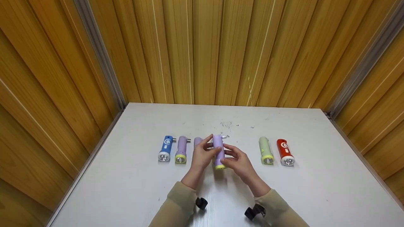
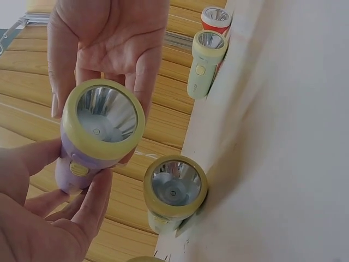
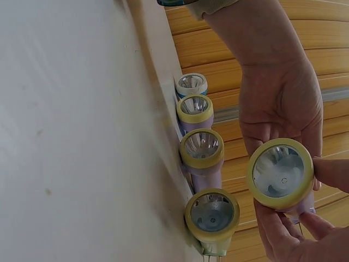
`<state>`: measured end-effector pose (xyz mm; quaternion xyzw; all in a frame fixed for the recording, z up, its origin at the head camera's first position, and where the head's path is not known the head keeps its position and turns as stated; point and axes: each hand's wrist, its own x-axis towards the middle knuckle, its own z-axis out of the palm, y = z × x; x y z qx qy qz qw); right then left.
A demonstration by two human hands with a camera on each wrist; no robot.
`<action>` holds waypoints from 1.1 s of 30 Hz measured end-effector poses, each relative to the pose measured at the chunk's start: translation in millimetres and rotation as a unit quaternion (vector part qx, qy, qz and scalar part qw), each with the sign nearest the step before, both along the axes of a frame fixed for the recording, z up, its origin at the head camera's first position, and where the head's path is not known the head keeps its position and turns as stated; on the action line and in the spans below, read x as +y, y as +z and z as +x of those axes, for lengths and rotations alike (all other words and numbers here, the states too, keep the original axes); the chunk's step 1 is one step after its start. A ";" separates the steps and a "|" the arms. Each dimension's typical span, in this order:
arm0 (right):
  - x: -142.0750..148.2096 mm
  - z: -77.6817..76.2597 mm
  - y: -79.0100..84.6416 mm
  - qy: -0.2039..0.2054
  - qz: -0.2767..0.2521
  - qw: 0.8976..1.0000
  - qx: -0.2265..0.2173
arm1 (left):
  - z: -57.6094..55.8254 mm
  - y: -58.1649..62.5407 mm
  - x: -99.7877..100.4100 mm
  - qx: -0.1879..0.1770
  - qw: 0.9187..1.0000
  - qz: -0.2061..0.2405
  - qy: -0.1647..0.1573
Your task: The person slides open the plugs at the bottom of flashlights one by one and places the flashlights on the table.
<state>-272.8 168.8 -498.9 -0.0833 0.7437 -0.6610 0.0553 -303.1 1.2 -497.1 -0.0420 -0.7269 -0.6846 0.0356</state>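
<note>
My left hand (image 1: 202, 156) and right hand (image 1: 241, 164) both pinch the lilac flashlight (image 1: 218, 145), raised over the table (image 1: 126, 189) at lower centre of the head view, lamp end toward the bottom. Should either pinch slacken, it could slip and knock the green flashlight (image 2: 173, 188), lower centre in the left wrist view; a careless twist might snag its prongs (image 1: 225, 136) on my fingers.

The person wears long khaki fabric sleeves (image 1: 176, 201). A compact, rounded black unit (image 1: 201, 203) is mounted at the left cuff (image 1: 185, 189); a second black unit (image 1: 252, 212), at the right.
</note>
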 end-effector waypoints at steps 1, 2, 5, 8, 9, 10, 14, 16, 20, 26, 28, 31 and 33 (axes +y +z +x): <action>0.8 -0.2 -0.1 -0.001 0.001 1.000 -0.001 | 0.2 0.7 0.8 -0.002 1.000 -0.008 0.002; 1.9 -0.3 -0.1 -0.004 0.002 1.000 -0.002 | -0.1 1.0 1.8 -0.002 1.000 -0.013 0.002; 6.2 -1.5 1.4 -0.012 0.002 1.000 -0.006 | -2.2 2.9 6.3 -0.004 1.000 -0.023 -0.001; 12.0 -3.5 3.4 -0.016 0.000 1.000 -0.011 | -6.7 3.9 12.7 0.002 1.000 -0.013 -0.008; 14.1 -4.4 3.8 -0.021 -0.001 1.000 -0.014 | -8.1 4.6 15.4 0.003 1.000 -0.011 -0.012; 16.4 -5.2 4.1 -0.026 -0.002 1.000 -0.018 | -9.7 4.9 18.2 0.006 1.000 -0.010 -0.014; 25.2 -9.7 3.1 -0.046 -0.011 0.998 -0.035 | -13.6 7.0 29.6 0.004 1.000 -0.016 -0.026; 29.0 -12.2 1.5 -0.053 -0.017 0.998 -0.044 | -14.5 7.1 34.3 -0.003 0.999 -0.022 -0.028; 33.4 -16.5 -2.3 -0.062 -0.018 0.996 -0.061 | -14.1 6.0 40.8 -0.019 0.999 -0.038 -0.034; 38.4 -21.7 -5.6 -0.079 -0.027 0.993 -0.080 | -10.5 -1.4 47.9 -0.010 0.997 -0.065 -0.043; 39.8 -23.8 -6.8 -0.085 -0.029 0.992 -0.083 | -9.1 -4.4 50.6 -0.007 0.996 -0.070 -0.048; 42.5 -26.8 -9.5 -0.095 -0.027 0.992 -0.084 | -5.4 -6.6 54.0 -0.005 0.995 -0.079 -0.054; 44.4 -28.2 -11.2 -0.100 -0.024 0.991 -0.085 | -5.1 -12.4 56.4 0.011 0.994 -0.093 -0.057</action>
